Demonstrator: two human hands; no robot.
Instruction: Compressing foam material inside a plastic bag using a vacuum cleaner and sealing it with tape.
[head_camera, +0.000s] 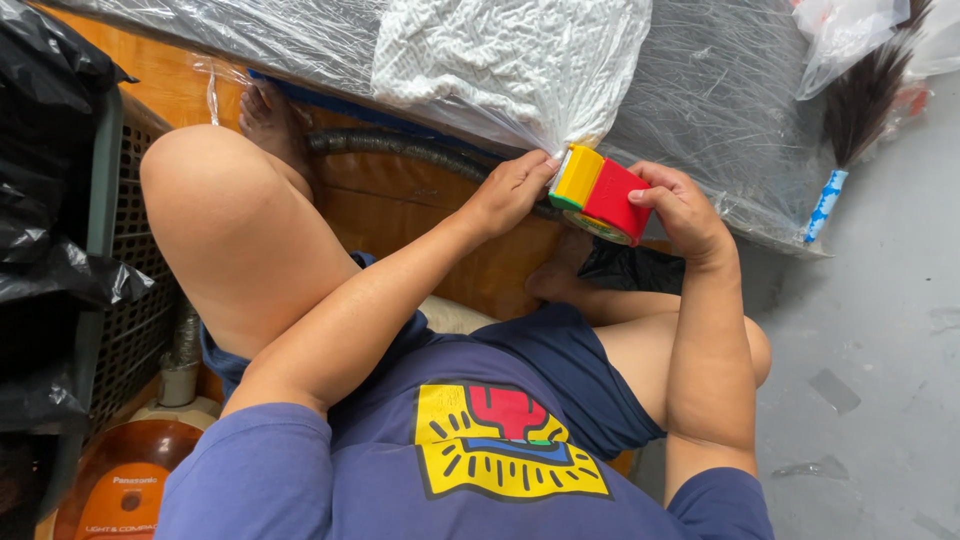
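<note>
Seated in a blue printed T-shirt (480, 450), a person grips a red, yellow and green plastic tape dispenser (600, 195) in the right hand (685, 210), pressed to the gathered neck of a clear plastic bag of white quilted fabric (510, 60); the left hand (510, 188) pinches that neck. Loosened fingers could let the bunched film spring open, or the tape wrinkle and stick to itself.

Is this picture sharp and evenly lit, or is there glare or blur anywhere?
In the head view the light is soft and even, with only faint shadows under the arms; the clear plastic wrap shows streaky white glare; the left hand, right hand and red and yellow tape dispenser are sharp; the wide lens bends the edges slightly.
</note>
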